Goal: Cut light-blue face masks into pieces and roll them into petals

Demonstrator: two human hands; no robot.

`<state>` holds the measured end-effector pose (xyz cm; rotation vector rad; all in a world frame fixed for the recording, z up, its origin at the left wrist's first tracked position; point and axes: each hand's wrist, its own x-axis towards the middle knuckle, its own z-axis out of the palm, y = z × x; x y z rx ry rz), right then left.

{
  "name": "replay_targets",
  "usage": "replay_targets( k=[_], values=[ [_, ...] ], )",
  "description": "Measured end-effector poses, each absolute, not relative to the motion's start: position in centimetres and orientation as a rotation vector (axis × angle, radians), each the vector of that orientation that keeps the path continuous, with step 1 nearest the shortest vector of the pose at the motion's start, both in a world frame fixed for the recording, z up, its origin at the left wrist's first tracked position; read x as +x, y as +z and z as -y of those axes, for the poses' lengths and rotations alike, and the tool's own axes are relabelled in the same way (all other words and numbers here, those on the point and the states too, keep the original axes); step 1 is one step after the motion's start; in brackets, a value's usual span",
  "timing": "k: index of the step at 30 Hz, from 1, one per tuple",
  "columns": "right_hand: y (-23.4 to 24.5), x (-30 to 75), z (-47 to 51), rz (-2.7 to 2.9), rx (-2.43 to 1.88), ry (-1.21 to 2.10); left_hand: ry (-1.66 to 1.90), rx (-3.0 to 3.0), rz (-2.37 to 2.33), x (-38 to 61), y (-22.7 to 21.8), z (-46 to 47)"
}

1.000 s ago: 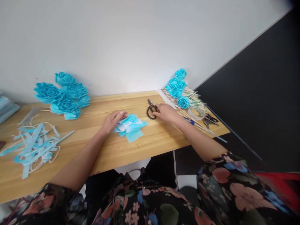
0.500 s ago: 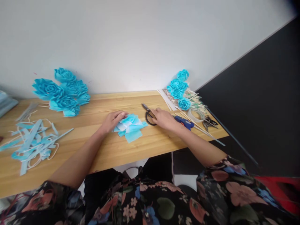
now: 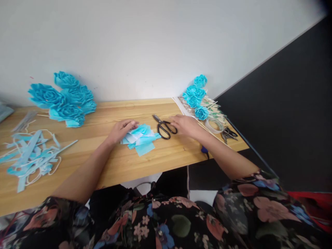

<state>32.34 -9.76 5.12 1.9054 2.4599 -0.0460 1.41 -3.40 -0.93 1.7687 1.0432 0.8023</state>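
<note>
My left hand (image 3: 121, 130) rests with its fingers laid over the left side of a small pile of light blue and white paper pieces (image 3: 142, 139) on the wooden table (image 3: 171, 154). Black scissors (image 3: 165, 127) lie just right of the pile, blades pointing back left. My right hand (image 3: 185, 125) lies flat beside them, fingertips touching the handle loops and not wrapped round them.
Blue paper roses (image 3: 62, 101) lean on the wall at back left, and smaller roses (image 3: 196, 97) on sticks lie at back right. Cut blue strips and white cords (image 3: 29, 155) lie at the left. A clear tape roll (image 3: 214, 124), small dark scissors (image 3: 229, 133) and a blue tool (image 3: 204, 149) sit near the right edge.
The scissors moved left from the right side of the table toward the paper pile, along with my right hand. My left hand stayed on the pile.
</note>
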Motion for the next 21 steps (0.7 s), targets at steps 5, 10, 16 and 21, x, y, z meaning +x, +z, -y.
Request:
replay_targets(
  k=[5, 10, 16, 21],
  values=[
    [7.2, 35.7, 9.2, -2.388, 2.106, -0.004, 0.941, 1.677, -1.006, 1.3, -1.2, 2.9],
    [5.3, 32.9, 10.6, -2.481, 1.953, -0.213, 0.854, 1.885, -0.921, 1.3, -0.8, 3.6],
    [3.3, 29.0, 11.1, -2.423, 1.907, -0.063, 0.601, 2.373, -0.682, 2.1, -0.5, 5.4],
    [3.6, 27.8, 10.8, -2.292, 1.992, -0.064, 0.489, 2.499, -0.665, 2.7, -1.0, 5.9]
  ],
)
